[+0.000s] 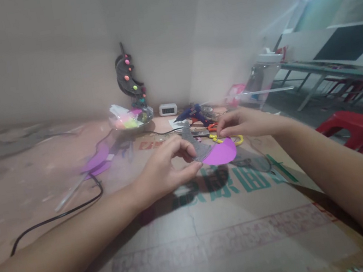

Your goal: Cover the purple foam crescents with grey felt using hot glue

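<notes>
My left hand (166,167) is closed in a pinch on a grey glittery piece (194,145) joined to a purple paper half-circle (221,152), held just above the cardboard-covered table (221,241). My right hand (242,123) reaches further back with its fingers curled down at the yellow-handled scissors (227,138) lying on the table; whether it grips them is unclear. A blue glue gun (193,114) lies just behind the scissors.
A glass bowl (131,116) with bright scraps and a dark crescent ornament (129,77) stand at the back by the wall. A small white clock (167,109), purple paper (98,162), a black cable (58,216) and a red plastic chair (359,128) surround the work spot.
</notes>
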Demonstrator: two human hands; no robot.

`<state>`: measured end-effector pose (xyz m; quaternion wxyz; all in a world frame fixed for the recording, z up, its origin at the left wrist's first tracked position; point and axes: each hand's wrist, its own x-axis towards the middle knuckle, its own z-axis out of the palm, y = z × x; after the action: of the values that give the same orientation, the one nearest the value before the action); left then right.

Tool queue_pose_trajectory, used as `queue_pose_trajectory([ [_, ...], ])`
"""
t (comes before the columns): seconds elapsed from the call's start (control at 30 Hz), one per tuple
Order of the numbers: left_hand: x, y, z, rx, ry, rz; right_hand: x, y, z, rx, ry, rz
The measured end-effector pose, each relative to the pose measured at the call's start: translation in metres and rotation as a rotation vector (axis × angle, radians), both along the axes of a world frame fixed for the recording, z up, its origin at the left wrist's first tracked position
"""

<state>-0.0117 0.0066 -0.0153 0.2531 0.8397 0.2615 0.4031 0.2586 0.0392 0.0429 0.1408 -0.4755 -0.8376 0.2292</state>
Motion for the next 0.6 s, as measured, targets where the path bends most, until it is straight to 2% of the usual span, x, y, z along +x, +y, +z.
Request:
queue_pose_trajectory([
  [0.17,0.001,-0.005,0.000,-0.005,-0.033,-0.048,-0.003,-0.001,-0.004,-0.032,0.102,-0.077],
  [0.37,0.002,-0.009,0.000,0.036,-0.022,-0.072,-0.007,0.007,-0.020,0.025,0.169,-0.136],
  [0.43,0.001,-0.004,-0.004,0.051,0.003,-0.061,-0.008,0.013,-0.027,0.144,0.101,-0.131],
  [0.5,-0.001,0.005,-0.010,0.062,0.033,-0.032,-0.011,0.016,-0.035,0.378,0.034,-0.150],
  [0.57,-0.004,0.015,-0.014,0.066,0.055,0.008,-0.017,0.014,-0.042,0.611,0.057,-0.203],
  [0.6,-0.006,0.020,-0.016,0.067,0.052,0.027,-0.022,0.010,-0.046,0.678,0.096,-0.234],
])
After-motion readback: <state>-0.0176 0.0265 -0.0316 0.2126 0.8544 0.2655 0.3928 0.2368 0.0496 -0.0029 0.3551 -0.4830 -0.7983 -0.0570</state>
